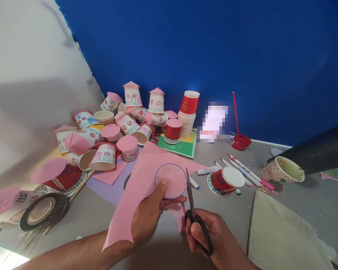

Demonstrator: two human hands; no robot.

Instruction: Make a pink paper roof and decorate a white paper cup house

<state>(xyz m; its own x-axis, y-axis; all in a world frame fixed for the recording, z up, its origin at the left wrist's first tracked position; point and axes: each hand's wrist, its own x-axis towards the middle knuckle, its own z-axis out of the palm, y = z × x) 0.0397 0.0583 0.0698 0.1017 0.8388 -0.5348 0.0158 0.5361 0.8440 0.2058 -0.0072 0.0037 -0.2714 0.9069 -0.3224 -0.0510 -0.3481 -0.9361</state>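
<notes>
My left hand (148, 215) pinches a pink paper sheet (138, 183) with a blue-outlined circle (171, 181) drawn on it, thumb resting on the circle's lower left. My right hand (211, 236) grips black-handled scissors (195, 213). Their blades point up along the circle's right edge. An upturned red paper cup (225, 180) lies on its side just right of the blades.
A heap of decorated paper cups with pink roofs (112, 127) fills the back left. A cup stack (188, 112) stands on green card (183, 147). Markers (242, 170), a patterned cup (281, 170), a tape roll (42, 212), a beige mat (281, 232) and a red stand (240, 140) lie around.
</notes>
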